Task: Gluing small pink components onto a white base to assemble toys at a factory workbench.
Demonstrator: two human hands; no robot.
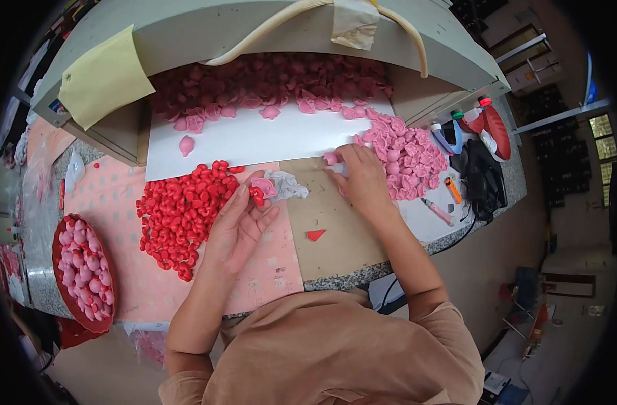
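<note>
My left hand (242, 226) is half curled, palm up, with a small glossy red piece (256, 194) at its fingertips. Against that piece sits a pink petal-shaped shell (264, 185); whether the two are joined I cannot tell. Just beyond these lies a crumpled white cloth (288, 185). My right hand (364, 177) is closed around a small whitish, translucent bottle-like object (340, 169), mostly hidden by the fingers. A small pink piece (331, 158) shows by its fingertips. Left of my left hand spreads a heap of red pieces (183, 212).
Pink shells (410, 158) are heaped at the right, with more inside the grey cabinet (450, 74). A red basket (57, 270) of pink-and-red pieces stands left. A red scrap (316, 235) lies in front. An orange lighter (453, 190), a pen-like tool (438, 212) and a black bag (484, 179) lie right.
</note>
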